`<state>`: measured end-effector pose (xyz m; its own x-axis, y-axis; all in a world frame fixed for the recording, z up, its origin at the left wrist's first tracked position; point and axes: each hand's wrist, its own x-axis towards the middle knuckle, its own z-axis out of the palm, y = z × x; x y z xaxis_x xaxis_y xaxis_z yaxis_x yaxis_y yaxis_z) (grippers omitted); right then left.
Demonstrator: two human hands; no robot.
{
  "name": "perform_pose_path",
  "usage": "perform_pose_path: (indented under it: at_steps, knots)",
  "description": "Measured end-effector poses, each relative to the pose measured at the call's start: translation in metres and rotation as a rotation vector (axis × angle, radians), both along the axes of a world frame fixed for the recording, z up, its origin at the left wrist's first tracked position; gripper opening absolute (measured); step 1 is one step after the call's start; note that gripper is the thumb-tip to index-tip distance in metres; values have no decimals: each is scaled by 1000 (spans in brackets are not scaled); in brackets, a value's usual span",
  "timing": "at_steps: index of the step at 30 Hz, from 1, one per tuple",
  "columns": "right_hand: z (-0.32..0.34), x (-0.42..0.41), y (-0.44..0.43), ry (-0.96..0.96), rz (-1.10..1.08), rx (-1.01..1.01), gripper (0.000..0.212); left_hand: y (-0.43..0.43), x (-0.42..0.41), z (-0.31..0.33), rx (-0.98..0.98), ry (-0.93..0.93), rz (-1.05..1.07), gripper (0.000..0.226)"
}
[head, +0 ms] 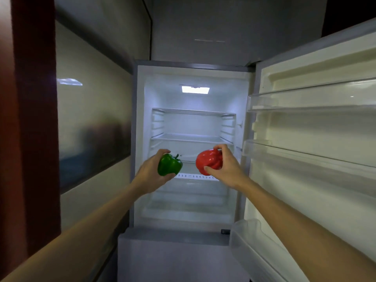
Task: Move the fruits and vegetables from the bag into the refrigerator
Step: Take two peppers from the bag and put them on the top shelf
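Head camera: the left grip (149, 173) is wrapped round a green pepper (170, 165), stem up. Most of its fingers are hidden behind the fruit, and only a fingertip at the top and one under the bottom show. The right grip (228, 166) grasps a red pepper (208, 162), with the thumb (207, 169) pressed on its near face and the fingers curled over the top. The stem of the red one is covered and cannot be made out.

The two peppers are held side by side, apart, in front of the open refrigerator (140, 123), level with the space under its middle glass shelf (191, 137). Whether they are already inside the cabinet or just ahead of it cannot be told. The arms and peppers hide part of the lower shelf and the vent strip behind them.

A ceiling lamp (195, 89) lights the compartment. The door (305, 127) stands open on the right, its racks cut off by the frame edge, and a clear bottom bin (245, 231) is partly behind the right forearm. A grey lower door (173, 259) sits below. A glossy wall panel (91, 119) on the left shows only blurred reflections.
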<state>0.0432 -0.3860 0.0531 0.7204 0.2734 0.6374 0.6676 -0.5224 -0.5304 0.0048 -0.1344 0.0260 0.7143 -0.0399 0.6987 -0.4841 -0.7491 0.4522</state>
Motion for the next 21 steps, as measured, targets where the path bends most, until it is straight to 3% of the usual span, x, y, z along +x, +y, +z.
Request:
perform_pose_path:
  at_steps: [21]
  knots:
    - [58,110,20,-172,-5,181,72,6,124,44,-133,-152,-9,74]
